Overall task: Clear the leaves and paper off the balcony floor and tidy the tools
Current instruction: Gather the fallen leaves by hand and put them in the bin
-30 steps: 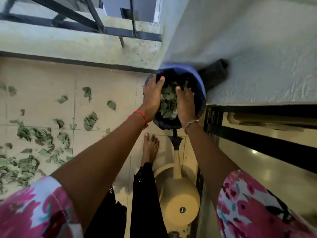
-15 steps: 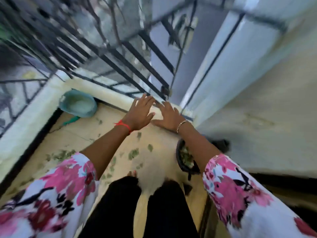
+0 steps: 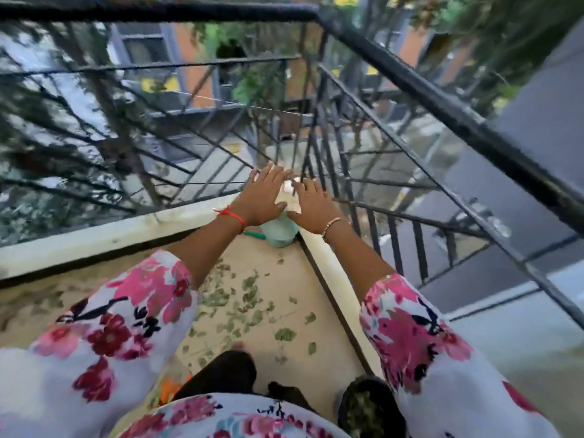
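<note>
She stands on the balcony with both arms stretched out toward twelve o'clock, where the two runs of black railing meet at the corner. The left hand and the right hand are flat and palm-down, fingers straight and slightly spread. The thumbs nearly meet and neither hand has hold of anything. A red thread circles the left wrist and a thin bracelet the right. Just under the hands, tucked into the corner of the floor, sits a pale teal plastic tool, partly hidden by them, with a green handle poking out to its nine o'clock; I cannot tell exactly what it is.

The leaves lie scattered over the tiles between the teal tool and her feet, thickest toward seven o'clock beside her left sleeve. At five o'clock, by the low ledge, a dark bin holds a heap of green leaves, its far side covered by her right sleeve. Something orange shows at six o'clock, too blurred to name.
</note>
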